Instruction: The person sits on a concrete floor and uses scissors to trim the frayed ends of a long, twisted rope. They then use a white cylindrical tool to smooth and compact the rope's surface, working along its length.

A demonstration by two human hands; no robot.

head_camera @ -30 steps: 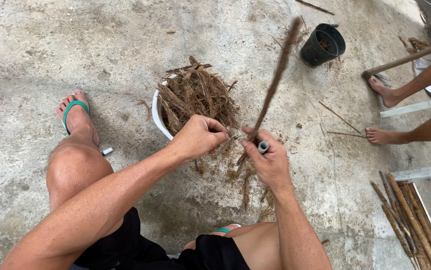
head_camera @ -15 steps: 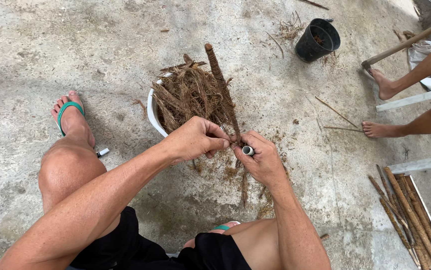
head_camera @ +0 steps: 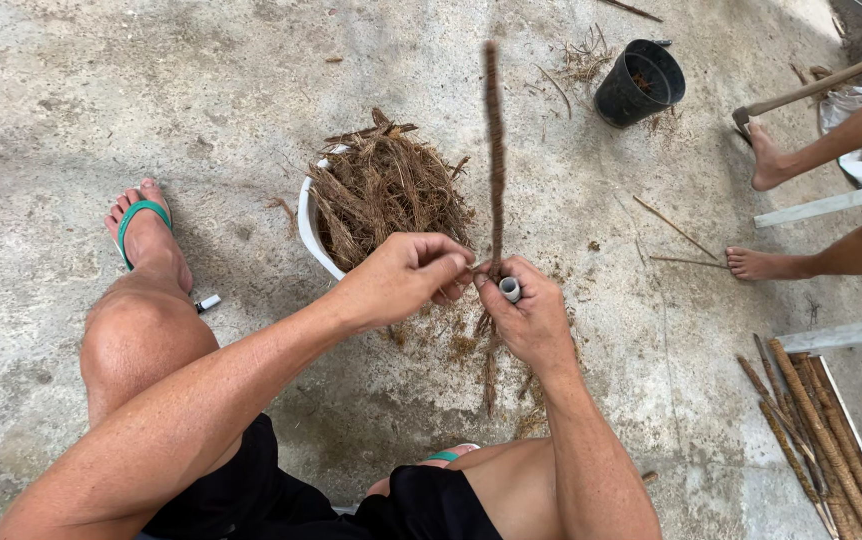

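— What's the person doing with that stick now?

— Both hands meet low in front of the knees. The right hand [head_camera: 531, 318] is clenched round the lower part of a fibre-wrapped stick [head_camera: 495, 150], with a small grey tube [head_camera: 511, 289] poking up out of the fist. The left hand [head_camera: 411, 275] pinches the fibre at the stick's base, fingertips closed on it, touching the right.

— Was the stick like that a moment ago?

— No. A second ago it leaned off to the right; half a second ago it tipped left over the tub. Now it stands nearly upright, its tip pointing toward the far side of the floor. The hands have hardly shifted.

— And the tub?

— The white tub [head_camera: 307, 232] heaped with brown fibre [head_camera: 386, 195] sits on the concrete floor [head_camera: 151, 100] just beyond the hands, same spot as before. Loose fibre lies scattered under the right wrist.

— Anything else around?

— A black pot [head_camera: 637, 84] toward the far right of the floor, a bundle of finished sticks [head_camera: 816, 420] by the right edge, and another person's bare feet [head_camera: 763, 262] there too.
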